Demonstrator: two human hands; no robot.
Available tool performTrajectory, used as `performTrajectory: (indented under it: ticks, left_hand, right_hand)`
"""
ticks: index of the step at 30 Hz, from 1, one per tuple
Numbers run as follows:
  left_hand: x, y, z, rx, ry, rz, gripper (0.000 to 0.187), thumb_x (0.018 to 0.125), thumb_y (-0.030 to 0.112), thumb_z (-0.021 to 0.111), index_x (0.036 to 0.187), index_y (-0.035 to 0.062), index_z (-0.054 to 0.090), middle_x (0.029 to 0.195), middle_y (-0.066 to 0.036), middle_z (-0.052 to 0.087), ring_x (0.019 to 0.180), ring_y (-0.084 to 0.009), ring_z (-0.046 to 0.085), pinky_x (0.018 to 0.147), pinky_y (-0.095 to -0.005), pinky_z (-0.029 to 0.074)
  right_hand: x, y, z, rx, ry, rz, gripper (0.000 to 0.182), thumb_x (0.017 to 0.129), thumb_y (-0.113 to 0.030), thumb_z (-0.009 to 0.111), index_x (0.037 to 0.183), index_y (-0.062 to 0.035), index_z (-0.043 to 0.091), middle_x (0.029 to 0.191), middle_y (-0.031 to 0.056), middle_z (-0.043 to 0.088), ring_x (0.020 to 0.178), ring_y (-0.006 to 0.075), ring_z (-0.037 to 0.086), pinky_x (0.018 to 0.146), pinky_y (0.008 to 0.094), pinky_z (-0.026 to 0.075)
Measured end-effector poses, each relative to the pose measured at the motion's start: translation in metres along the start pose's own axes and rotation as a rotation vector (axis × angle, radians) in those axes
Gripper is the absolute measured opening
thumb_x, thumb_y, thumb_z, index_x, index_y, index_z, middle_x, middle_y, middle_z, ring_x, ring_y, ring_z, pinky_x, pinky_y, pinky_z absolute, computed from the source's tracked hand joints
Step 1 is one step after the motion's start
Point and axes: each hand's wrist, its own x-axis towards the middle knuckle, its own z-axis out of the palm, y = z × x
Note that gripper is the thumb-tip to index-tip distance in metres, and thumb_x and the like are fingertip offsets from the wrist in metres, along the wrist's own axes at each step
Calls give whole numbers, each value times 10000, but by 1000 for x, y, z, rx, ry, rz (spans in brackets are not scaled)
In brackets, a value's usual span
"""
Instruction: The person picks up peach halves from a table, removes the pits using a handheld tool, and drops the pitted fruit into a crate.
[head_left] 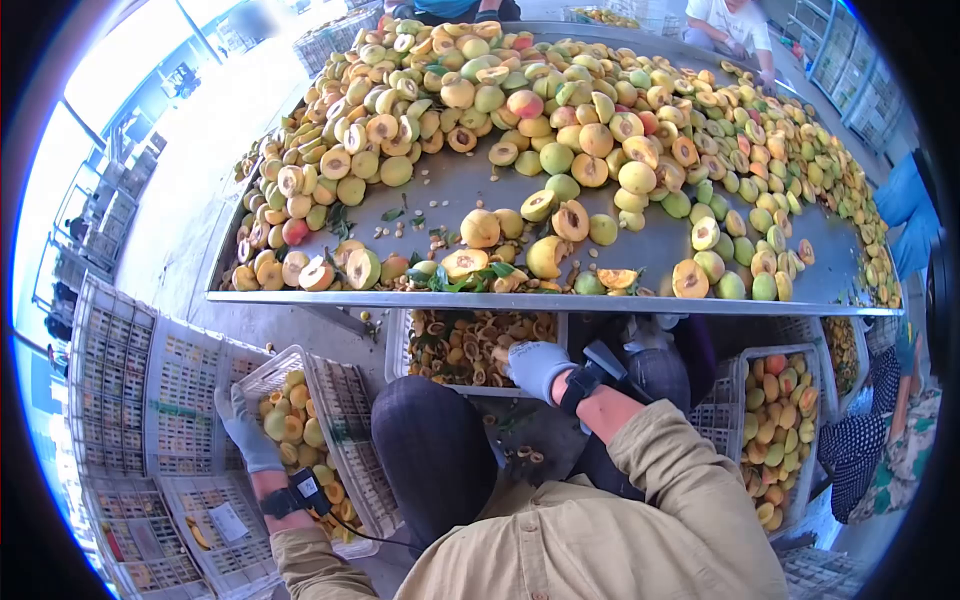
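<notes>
My left hand (246, 432), in a grey glove, reaches over the rim of a white crate (352, 440) of halved yellow fruit at my left; its fingers lie extended along the crate's side. My right hand (538, 366), also gloved, is over a crate (395, 345) of pits and dark scraps below the table edge. Its fingertips are bent toward the scraps, and what they hold, if anything, is too small to name. In front stands a metal table (450, 195) heaped with halved and whole fruit (480, 228), loose pits and green leaves.
At the right is another crate of fruit (775, 430), with people beside it. Stacked plastic crates (150, 380) stand at the left. Two people are at the table's far side, one in a white shirt (735, 25). My knees are under the table's near edge.
</notes>
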Motion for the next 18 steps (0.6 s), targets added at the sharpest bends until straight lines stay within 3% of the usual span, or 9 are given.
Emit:
performTrajectory:
  ticks: [3,4,5,7,8,11,13,15,18]
  left_hand:
    - [19,17,47,200,-166,74,381,889,139,537,1225,-33,483,1096,-93,550,947,-157,536,815,-276,459]
    - [16,34,83,164,-214,32,346,872,101,535,1194,-25,515,1064,-84,566,910,-145,538,791,-265,460]
    - [9,51,125,128,-263,-11,319,854,64,533,1163,-17,547,1033,-76,583,873,-134,540,767,-254,460]
    - [16,55,202,216,-529,115,307,827,46,551,1125,-24,571,990,-60,606,843,-119,551,758,-238,463]
    - [17,55,241,277,-610,202,298,820,48,557,1112,-3,586,988,-61,623,847,-124,573,757,-237,468]
    - [21,40,356,395,-813,381,275,799,89,588,1070,67,626,1029,-101,651,897,-152,627,768,-253,481]
    - [20,34,424,582,-887,357,312,796,165,588,1103,110,613,1078,-139,632,948,-230,632,813,-323,485]
    - [31,4,481,756,-901,505,387,797,226,582,1168,116,564,1077,-152,626,966,-276,618,830,-370,478]
    - [23,-16,545,905,-914,610,480,806,281,564,1252,126,482,1071,-175,619,991,-328,594,844,-426,464]
  right_hand:
    - [-22,-19,-44,100,60,-108,285,884,-294,449,1045,-112,597,860,157,648,814,333,633,704,449,497]
    - [-33,-32,-82,163,69,-19,319,890,-320,465,973,-34,579,801,188,633,781,354,624,686,459,484]
    - [-34,-31,-92,241,145,12,322,890,-320,477,949,-18,570,794,200,627,775,363,618,679,462,478]
    - [-32,-22,-104,395,300,72,340,890,-321,501,901,14,553,780,224,613,762,382,606,664,469,465]
    - [-31,-13,-103,557,459,42,335,897,-311,522,892,22,547,785,240,598,742,398,594,635,447,456]
    - [-32,4,-106,1022,626,-4,340,908,-313,519,908,26,554,754,228,590,718,390,597,620,412,456]
    - [-30,10,-105,1078,646,-17,356,921,-325,501,948,27,550,740,217,584,705,374,602,614,399,452]
    - [-29,19,-100,979,685,-64,352,922,-325,499,963,21,548,742,210,588,711,367,605,615,401,453]
    - [-41,21,-110,1162,593,73,342,920,-331,498,964,5,542,734,196,588,708,354,605,603,398,449]
